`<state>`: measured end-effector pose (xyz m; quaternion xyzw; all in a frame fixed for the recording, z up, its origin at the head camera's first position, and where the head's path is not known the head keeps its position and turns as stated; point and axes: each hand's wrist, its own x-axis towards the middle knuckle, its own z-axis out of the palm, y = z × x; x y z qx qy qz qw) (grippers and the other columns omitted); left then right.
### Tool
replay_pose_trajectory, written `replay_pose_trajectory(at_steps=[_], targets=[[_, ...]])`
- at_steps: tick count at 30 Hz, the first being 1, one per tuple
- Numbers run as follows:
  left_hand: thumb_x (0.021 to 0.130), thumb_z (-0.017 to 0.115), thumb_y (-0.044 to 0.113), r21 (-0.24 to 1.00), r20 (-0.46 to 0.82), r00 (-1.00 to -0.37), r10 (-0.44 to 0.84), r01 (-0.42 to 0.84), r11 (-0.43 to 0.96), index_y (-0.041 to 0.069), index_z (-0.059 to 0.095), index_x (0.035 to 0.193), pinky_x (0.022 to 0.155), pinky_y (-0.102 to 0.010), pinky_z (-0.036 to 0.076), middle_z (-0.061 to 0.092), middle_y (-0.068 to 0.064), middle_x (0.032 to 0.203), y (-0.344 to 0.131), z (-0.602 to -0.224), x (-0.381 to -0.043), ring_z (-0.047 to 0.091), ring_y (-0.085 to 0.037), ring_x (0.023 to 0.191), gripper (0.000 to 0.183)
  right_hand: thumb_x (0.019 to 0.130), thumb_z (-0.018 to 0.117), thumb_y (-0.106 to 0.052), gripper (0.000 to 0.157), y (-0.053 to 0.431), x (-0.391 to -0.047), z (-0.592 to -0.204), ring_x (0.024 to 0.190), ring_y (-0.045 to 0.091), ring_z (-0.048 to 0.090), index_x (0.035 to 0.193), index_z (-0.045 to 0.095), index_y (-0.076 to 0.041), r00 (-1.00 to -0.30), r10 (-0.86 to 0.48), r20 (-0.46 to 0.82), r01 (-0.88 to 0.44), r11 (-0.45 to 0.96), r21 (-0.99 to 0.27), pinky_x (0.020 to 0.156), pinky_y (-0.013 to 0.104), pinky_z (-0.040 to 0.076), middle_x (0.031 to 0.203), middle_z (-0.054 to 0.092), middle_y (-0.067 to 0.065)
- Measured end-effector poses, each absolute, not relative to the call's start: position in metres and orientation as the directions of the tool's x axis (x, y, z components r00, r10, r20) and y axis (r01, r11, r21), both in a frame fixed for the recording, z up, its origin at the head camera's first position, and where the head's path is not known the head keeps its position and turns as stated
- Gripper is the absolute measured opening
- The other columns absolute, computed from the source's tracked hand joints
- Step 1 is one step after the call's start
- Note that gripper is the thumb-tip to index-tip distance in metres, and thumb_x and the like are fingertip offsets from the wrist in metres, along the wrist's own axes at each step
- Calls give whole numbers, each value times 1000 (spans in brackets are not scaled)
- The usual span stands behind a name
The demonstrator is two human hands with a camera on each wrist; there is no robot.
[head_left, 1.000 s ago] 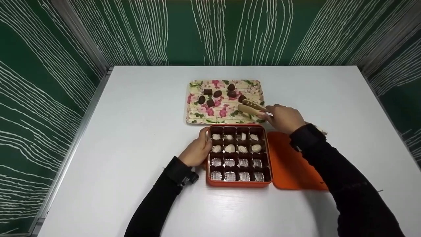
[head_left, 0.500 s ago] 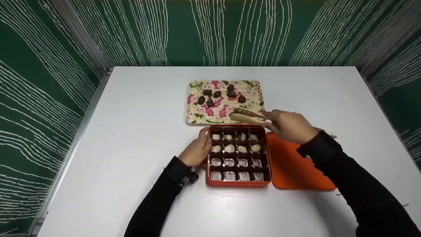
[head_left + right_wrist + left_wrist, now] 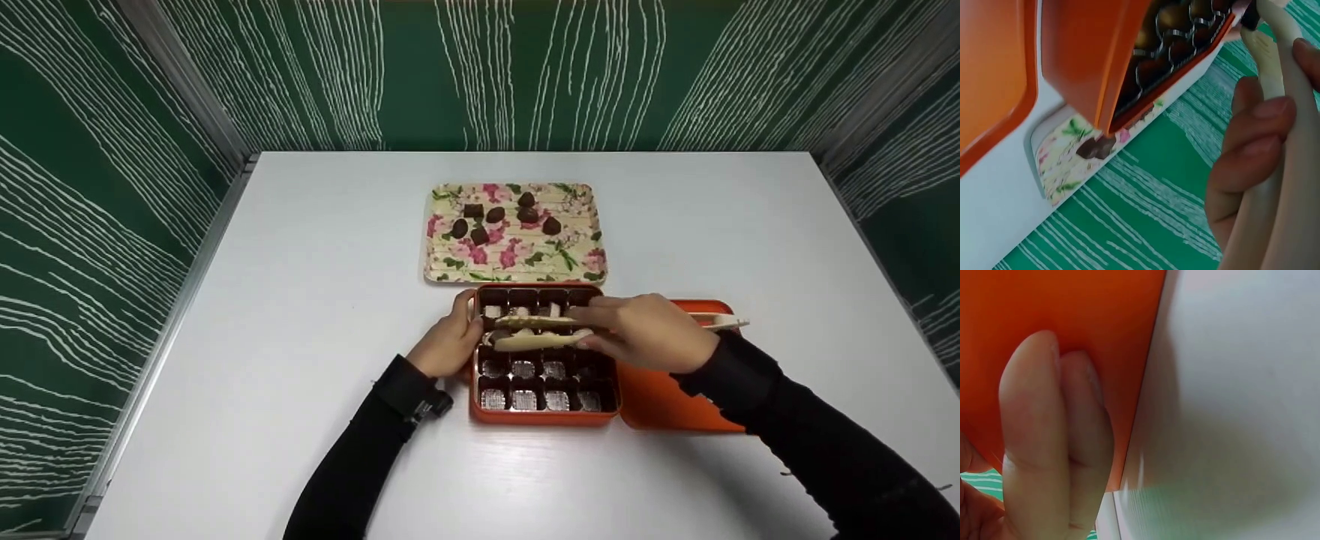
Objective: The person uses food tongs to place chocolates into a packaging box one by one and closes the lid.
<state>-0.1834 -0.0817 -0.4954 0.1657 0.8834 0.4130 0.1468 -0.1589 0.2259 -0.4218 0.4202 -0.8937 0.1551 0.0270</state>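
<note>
My left hand (image 3: 448, 341) holds the left side of an orange box (image 3: 546, 420), thumb at the rim. In the left wrist view its fingers (image 3: 1036, 416) lie against the orange wall. Inside the box is a brown divided insert; pale chocolates fill the two far rows, and the near compartments show only silvery bottoms. My right hand (image 3: 651, 334) grips pale tongs (image 3: 536, 342) over the second row from the back. Between the tong tips, in the right wrist view, is a dark chocolate (image 3: 1251, 16), above the left end of that row.
A floral tray (image 3: 450, 251) with several dark chocolates (image 3: 496, 214) lies behind the box. To the right, partly under my right arm, lies an orange lid (image 3: 667, 401). The white table (image 3: 337, 247) meets green walls with white streaks.
My right hand has carried the tongs, with a dark chocolate in them, from the tray's right part toward me and left over the box. The left hand has stayed on the box.
</note>
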Motion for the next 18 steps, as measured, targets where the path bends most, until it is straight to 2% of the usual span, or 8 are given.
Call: replay_pose_trajectory(at_steps=[5,11,14,18], targets=[[110,37,24,780,-137,-902,410,157,605,4,17,160,99,-52,51,67,-34,113,-81,-494,-183,69,-41,99,58,98,71,-27,35,219,-154,-427,58,8,44,128,71,-9,-608,-778,155,-790,576,-210,58,27,38,95,67,3],[110,37,20,785,-112,-900,422,180,592,0,17,158,102,-52,49,67,-34,114,-81,-494,-182,66,-43,107,56,97,72,-26,36,210,-154,-424,55,11,47,129,71,-9,-582,-800,142,-812,564,-152,55,27,33,109,72,8],[110,38,20,783,-102,-901,422,189,592,2,19,158,104,-52,48,65,-35,120,-81,-494,-182,65,-44,112,55,94,75,-26,38,202,-157,-418,60,16,59,128,73,-10,-569,-815,109,-822,559,-113,52,28,42,109,74,9],[109,38,20,786,-94,-901,423,193,588,2,19,158,104,-52,48,63,-37,123,-81,-494,-182,64,-45,115,55,93,77,-26,37,187,-162,-407,69,21,67,126,74,-10,-561,-828,26,-827,557,-79,53,33,52,103,74,8]])
